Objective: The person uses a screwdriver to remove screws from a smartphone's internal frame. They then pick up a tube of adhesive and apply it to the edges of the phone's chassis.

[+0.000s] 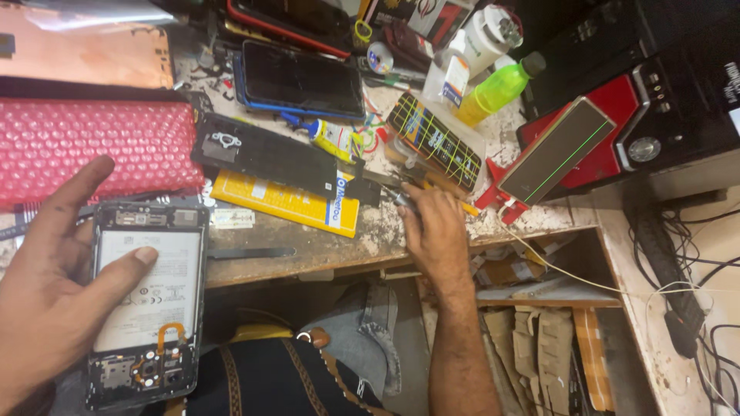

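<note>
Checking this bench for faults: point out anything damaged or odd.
The phone propped against the red computer case shows a blank grey screen with one thin green line running diagonally across it, which looks like display damage. The opened phone in the left hand has no back cover; its battery is exposed.

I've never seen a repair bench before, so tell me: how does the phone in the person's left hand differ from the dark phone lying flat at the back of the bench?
The opened phone in the left hand has its back off, showing a pale battery and circuitry; the dark phone shows only a black, blank face. The opened phone is held clear of the bench; the dark phone lies flat on it. Both are slim rectangles.
</note>
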